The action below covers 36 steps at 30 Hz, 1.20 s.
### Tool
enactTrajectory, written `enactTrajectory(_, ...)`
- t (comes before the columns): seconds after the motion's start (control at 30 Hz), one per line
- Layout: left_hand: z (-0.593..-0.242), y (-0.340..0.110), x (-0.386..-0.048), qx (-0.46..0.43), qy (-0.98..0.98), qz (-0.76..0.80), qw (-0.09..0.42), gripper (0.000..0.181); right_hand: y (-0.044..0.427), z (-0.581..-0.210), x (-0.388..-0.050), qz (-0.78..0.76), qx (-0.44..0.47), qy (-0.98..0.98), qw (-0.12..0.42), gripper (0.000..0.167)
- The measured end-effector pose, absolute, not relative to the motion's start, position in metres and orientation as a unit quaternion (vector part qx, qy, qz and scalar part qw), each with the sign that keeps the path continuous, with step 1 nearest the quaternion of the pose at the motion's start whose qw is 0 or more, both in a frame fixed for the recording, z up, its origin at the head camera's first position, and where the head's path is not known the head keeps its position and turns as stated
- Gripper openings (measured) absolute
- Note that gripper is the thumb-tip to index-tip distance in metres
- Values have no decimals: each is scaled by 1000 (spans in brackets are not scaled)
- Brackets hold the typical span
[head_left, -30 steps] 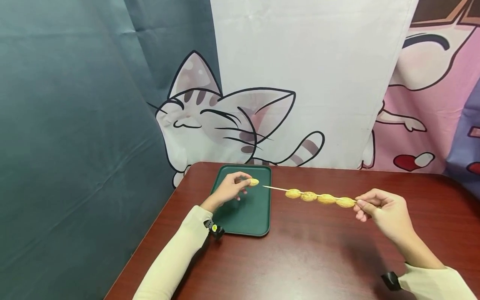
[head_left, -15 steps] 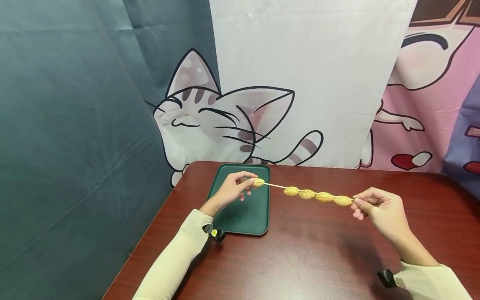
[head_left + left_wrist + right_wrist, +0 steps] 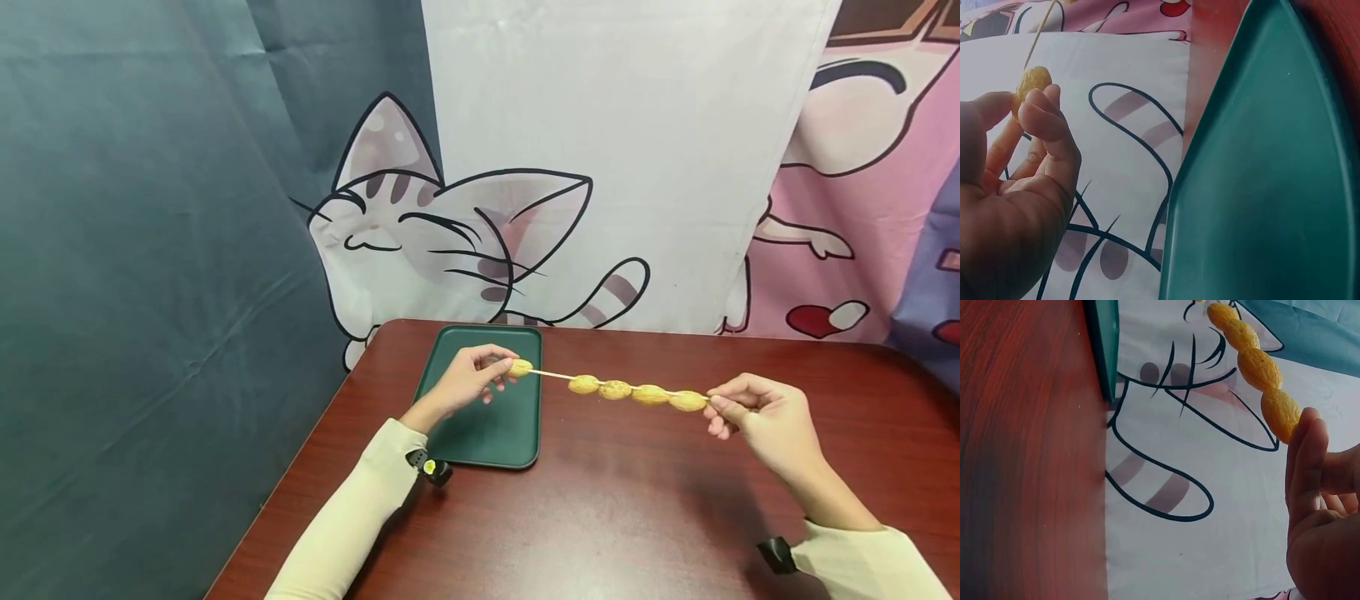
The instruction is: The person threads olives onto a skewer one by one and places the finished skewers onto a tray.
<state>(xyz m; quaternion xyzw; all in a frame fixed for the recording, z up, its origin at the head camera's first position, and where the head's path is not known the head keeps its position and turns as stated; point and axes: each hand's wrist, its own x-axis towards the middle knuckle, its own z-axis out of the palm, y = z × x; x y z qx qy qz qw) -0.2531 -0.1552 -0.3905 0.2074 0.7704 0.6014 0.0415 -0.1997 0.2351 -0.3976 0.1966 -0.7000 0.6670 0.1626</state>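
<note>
My left hand pinches a yellow, wrinkled oval piece between thumb and fingertips, above the tray. A thin wooden skewer meets this piece at its right side; in the left wrist view the skewer runs up from the piece's top. How deep the tip sits inside is hidden. Several similar yellow pieces are threaded in a row toward the skewer's right end. There, my right hand pinches the skewer just beyond the last piece. The skewer is held nearly level, above the table.
A dark green rectangular tray lies on the reddish-brown wooden table, under and beside my left hand. Printed cloth with a cartoon cat hangs behind the table. A dark grey-green curtain hangs along the left side.
The left hand's yellow piece has moved slightly right onto the skewer's tip, closing the gap seen a second ago. My right hand and the threaded row have barely moved.
</note>
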Motion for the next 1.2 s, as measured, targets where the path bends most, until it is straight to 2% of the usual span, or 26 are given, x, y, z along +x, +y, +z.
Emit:
enactTrajectory(0.27, -398, -153, -253, 214, 767, 602, 53, 24, 236, -400, -197, 651, 184, -718, 162, 13)
enactTrajectory(0.7, -399, -148, -254, 232, 756, 609, 64, 25, 242, -397, -196, 632, 178, -736, 165, 15)
enactTrajectory(0.9, -418, -147, -266, 251, 760, 598, 42, 32, 244, -394, -196, 646, 190, -721, 162, 18)
enactTrajectory(1.07, -423, -144, -266, 250, 742, 621, 4, 30, 245, -394, -195, 661, 201, -707, 151, 20)
enactTrajectory(1.2, -425, -141, -265, 251, 704, 664, -2, 27, 246, -394, -195, 661, 198, -708, 151, 19)
